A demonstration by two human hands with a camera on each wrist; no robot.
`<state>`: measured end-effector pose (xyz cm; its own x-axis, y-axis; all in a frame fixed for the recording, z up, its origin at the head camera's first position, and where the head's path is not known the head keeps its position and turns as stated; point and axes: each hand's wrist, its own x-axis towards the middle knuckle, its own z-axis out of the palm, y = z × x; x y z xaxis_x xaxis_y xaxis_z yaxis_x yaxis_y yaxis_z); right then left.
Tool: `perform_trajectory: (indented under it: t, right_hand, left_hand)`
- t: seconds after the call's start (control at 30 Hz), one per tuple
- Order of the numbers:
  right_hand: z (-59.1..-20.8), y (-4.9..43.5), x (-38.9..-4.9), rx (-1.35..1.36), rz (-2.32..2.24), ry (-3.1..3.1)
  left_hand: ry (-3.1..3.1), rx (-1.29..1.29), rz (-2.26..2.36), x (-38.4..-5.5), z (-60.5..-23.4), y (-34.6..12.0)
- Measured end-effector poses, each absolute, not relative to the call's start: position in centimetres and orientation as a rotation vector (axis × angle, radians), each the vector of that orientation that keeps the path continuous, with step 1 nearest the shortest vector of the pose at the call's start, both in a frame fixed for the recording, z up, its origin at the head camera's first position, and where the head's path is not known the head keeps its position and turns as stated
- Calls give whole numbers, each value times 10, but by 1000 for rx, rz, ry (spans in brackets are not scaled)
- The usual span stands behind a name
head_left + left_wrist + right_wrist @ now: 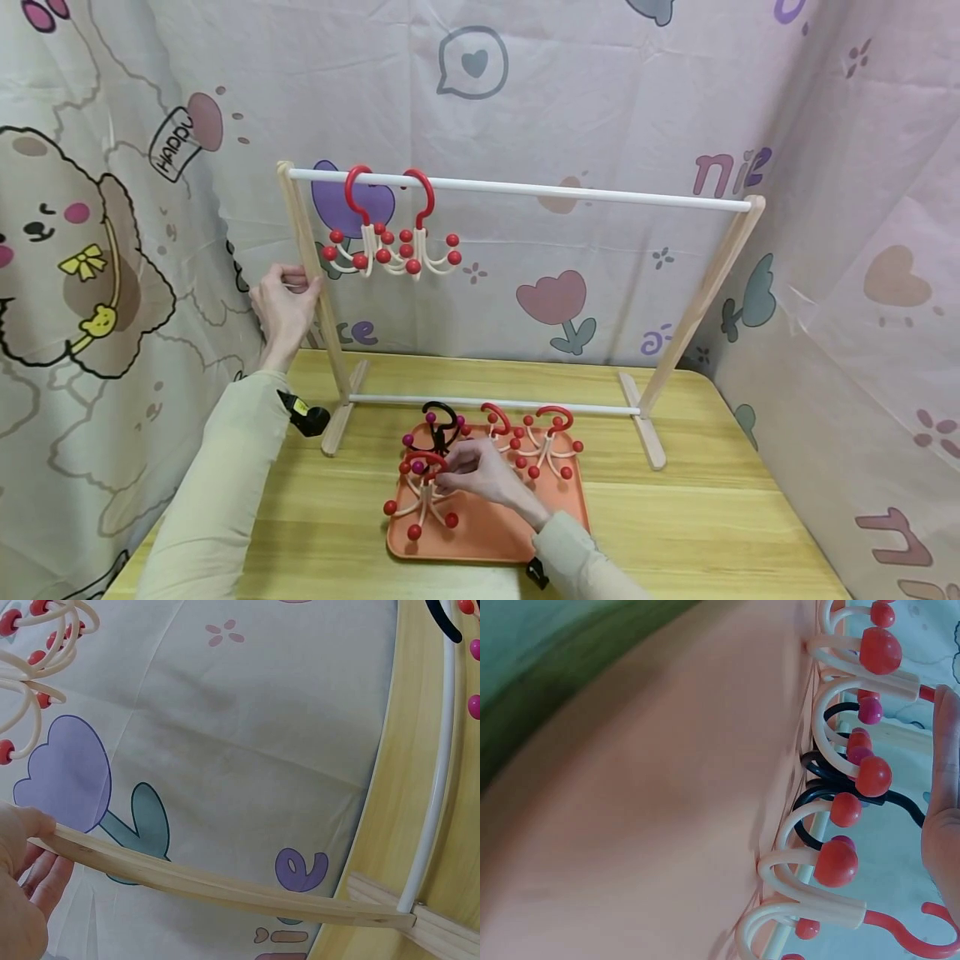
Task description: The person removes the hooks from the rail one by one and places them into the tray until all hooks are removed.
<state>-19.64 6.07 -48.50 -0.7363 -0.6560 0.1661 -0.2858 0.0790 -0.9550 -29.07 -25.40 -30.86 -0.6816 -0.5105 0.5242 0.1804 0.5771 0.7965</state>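
My left hand grips the left wooden post of a hanging rack, thumb and fingers around it in the left wrist view. My right hand pinches the red hook of a rotary hanger with cream arms and red ball tips, over the tray's left part. Behind it lies a black hanger with magenta balls. Two more red-hooked hangers sit at the tray's back, one at the right and one in the middle, partly hidden by my right hand.
Two red-hooked hangers, a left one and a right one, hang side by side from the white top rail. The orange tray stands on the wooden table, before the rack's lower white bar. Printed cloth encloses the table.
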Motion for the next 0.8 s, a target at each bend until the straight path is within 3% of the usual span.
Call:
perform_trajectory:
  t: [0.8]
  right_hand:
    - [-481,61,-194,-958,-1660,2113]
  left_hand:
    - [-2020,243,-1135,-291,-309,-256]
